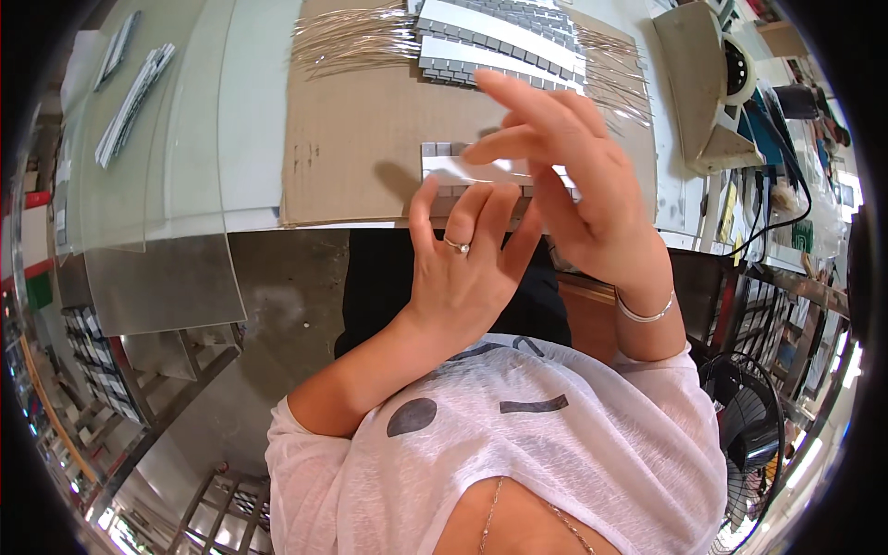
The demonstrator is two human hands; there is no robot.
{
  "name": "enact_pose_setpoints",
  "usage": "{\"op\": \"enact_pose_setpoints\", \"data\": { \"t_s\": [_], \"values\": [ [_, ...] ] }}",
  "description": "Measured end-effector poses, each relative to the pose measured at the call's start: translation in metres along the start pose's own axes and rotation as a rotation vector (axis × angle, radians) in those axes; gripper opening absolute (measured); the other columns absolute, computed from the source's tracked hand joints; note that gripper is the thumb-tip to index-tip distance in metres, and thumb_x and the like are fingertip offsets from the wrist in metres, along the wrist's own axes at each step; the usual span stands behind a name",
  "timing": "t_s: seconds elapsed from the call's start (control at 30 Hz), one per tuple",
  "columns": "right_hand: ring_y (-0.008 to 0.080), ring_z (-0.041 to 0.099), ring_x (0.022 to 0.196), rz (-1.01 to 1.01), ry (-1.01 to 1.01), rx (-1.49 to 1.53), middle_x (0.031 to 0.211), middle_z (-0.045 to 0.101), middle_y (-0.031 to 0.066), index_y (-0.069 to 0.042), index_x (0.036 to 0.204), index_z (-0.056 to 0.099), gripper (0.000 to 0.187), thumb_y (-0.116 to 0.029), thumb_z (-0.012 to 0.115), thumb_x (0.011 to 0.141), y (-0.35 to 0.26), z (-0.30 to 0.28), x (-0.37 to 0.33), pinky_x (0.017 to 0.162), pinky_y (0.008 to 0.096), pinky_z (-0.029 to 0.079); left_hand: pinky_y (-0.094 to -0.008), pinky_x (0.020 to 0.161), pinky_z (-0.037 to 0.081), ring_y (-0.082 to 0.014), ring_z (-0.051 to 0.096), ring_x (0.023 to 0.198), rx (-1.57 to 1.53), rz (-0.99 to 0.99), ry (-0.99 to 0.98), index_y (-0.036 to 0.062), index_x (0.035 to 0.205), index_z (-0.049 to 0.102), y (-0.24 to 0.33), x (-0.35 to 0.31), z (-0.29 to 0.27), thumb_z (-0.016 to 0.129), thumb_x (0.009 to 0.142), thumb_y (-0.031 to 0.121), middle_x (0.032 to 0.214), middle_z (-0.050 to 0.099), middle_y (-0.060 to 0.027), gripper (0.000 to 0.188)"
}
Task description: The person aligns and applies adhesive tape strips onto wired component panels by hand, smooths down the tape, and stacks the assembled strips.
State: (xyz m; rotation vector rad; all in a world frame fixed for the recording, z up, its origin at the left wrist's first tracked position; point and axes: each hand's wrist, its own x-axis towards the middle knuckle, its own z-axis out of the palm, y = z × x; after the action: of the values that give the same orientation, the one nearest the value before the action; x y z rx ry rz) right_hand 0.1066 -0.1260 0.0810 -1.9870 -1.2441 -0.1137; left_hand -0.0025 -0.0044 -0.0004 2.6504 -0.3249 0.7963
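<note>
A short white strip with grey blocks along its sides lies near the front edge of a brown cardboard sheet. The fingertips of my left hand rest along its near side, fingers bent and apart, a ring on one of them. Above the strip's right part hovers my right hand, index finger stretched out and the other fingers spread, slightly blurred; it covers much of that end. A thin bright line, perhaps a wire, runs along the strip between the hands. No object shows in the right hand.
Beyond the hands, a pile of similar white and grey strips lies with thin wires fanning out both sides. Clear panels cover the left tabletop, bearing a few narrow strips. A beige machine stands right; a black fan is below.
</note>
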Motion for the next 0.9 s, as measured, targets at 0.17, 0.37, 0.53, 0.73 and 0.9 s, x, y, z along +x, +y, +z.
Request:
{"op": "enact_pose_setpoints", "data": {
  "t_s": [0.17, 0.37, 0.53, 0.73, 0.9],
  "values": [
    [0.0323, 0.06, 0.104, -0.128, -0.087, -0.053, 0.107, 0.075, 0.0068, 0.005, 0.142, 0.051, 0.072, 0.011, 0.058, 0.07, 0.0, 0.007, 0.016, 0.106, 0.0442, 0.04, -0.0627, 0.107, 0.031, -0.0279, 0.048, 0.125, 0.0, 0.015, -0.063, 0.011, 0.108, 0.07, 0.001, 0.0, -0.003, 0.076, 0.079, 0.016, 0.123, 0.052, -0.0113, 0.03],
    [0.032, 0.06, 0.114, -0.172, -0.21, -0.101, 0.115, 0.074, 0.0045, 0.003, 0.144, 0.049, 0.076, 0.005, 0.063, 0.069, 0.004, 0.014, 0.025, 0.11, 0.0489, 0.038, -0.063, 0.108, 0.03, -0.0291, 0.048, 0.125, 0.008, 0.003, 0.017, 0.0103, 0.11, 0.07, 0.002, 0.001, 0.002, 0.077, 0.078, 0.016, 0.123, 0.052, -0.0121, 0.033],
    [0.0316, 0.06, 0.113, -0.139, -0.251, -0.064, 0.109, 0.075, 0.0046, 0.003, 0.148, 0.046, 0.084, 0.008, 0.062, 0.066, 0.005, 0.013, 0.027, 0.11, 0.0468, 0.039, -0.0632, 0.108, 0.035, -0.0217, 0.052, 0.122, 0.048, -0.02, 0.045, 0.0157, 0.11, 0.074, 0.003, -0.001, 0.005, 0.073, 0.083, 0.023, 0.121, 0.056, -0.0037, 0.028],
    [0.0317, 0.06, 0.11, -0.084, -0.258, 0.052, 0.102, 0.077, 0.0046, 0.002, 0.148, 0.046, 0.086, 0.011, 0.06, 0.064, 0.016, 0.008, 0.026, 0.105, 0.044, 0.042, -0.0631, 0.102, 0.036, -0.028, 0.047, 0.123, -0.025, 0.023, 0.064, 0.0096, 0.112, 0.071, 0.0, 0.0, 0.002, 0.08, 0.08, 0.017, 0.122, 0.053, -0.0114, 0.034],
    [0.031, 0.062, 0.111, -0.154, -0.277, -0.013, 0.104, 0.076, 0.0048, 0.0, 0.147, 0.049, 0.084, 0.008, 0.064, 0.064, 0.016, 0.004, 0.025, 0.104, 0.0449, 0.043, -0.0616, 0.101, 0.037, -0.0267, 0.05, 0.12, -0.03, 0.008, 0.085, 0.0093, 0.11, 0.071, 0.001, 0.0, 0.003, 0.079, 0.08, 0.017, 0.122, 0.055, -0.0099, 0.032]
  ]
}}
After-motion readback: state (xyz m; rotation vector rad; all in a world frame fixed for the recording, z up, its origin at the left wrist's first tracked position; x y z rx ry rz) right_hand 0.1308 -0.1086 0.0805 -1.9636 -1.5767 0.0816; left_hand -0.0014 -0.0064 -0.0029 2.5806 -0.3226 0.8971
